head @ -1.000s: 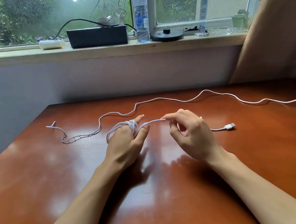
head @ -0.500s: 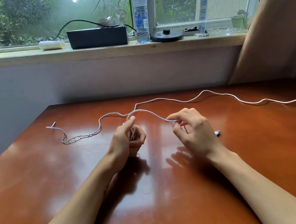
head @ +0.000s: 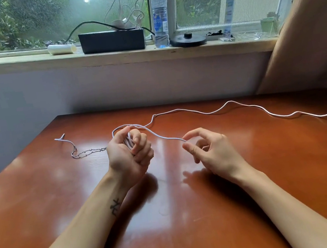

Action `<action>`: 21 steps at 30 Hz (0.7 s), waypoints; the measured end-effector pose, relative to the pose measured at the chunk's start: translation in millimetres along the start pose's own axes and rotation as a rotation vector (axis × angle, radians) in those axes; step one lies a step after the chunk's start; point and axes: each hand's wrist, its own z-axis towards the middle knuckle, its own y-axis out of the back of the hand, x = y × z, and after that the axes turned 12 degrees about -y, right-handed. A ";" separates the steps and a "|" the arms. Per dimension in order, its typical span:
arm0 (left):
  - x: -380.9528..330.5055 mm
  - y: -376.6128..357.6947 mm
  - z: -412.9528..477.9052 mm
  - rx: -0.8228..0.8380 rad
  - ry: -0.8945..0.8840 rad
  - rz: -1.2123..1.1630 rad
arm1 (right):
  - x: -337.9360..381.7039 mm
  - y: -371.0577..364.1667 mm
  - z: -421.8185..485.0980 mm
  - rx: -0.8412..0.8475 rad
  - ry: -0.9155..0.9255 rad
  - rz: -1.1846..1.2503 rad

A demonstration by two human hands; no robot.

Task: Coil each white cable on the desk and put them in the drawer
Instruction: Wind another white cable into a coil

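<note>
Several loops of white cable sit gathered in left hand, palm up, fingers curled round bundle, at 11 o'clock from table centre. Right hand pinches free run between thumb and forefinger, other fingers loose. Slack trails toward 2 o'clock, leaves view at 3. Advice: equal loops, feed slack without twist, light tension, thumb clamping each turn. Kinked stretch at 10 o'clock: same cable or not, cannot tell. No drawer in view. Bottle label blue, print unreadable; forearm mark illegible.
</note>
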 end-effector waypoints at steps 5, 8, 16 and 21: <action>-4.8 6.6 1.8 -0.059 0.016 -0.210 | -3.2 -0.8 1.3 -0.019 0.011 -0.070; -6.7 6.8 3.0 -0.120 0.015 -0.272 | -7.7 -0.6 3.3 -0.020 -0.011 -0.170; -9.7 4.8 8.0 -0.200 -0.002 -0.338 | -11.8 -0.7 3.4 0.123 -0.057 -0.250; -8.7 2.3 11.3 -0.221 -0.009 -0.285 | -5.8 -3.1 -1.4 0.256 -0.041 -0.203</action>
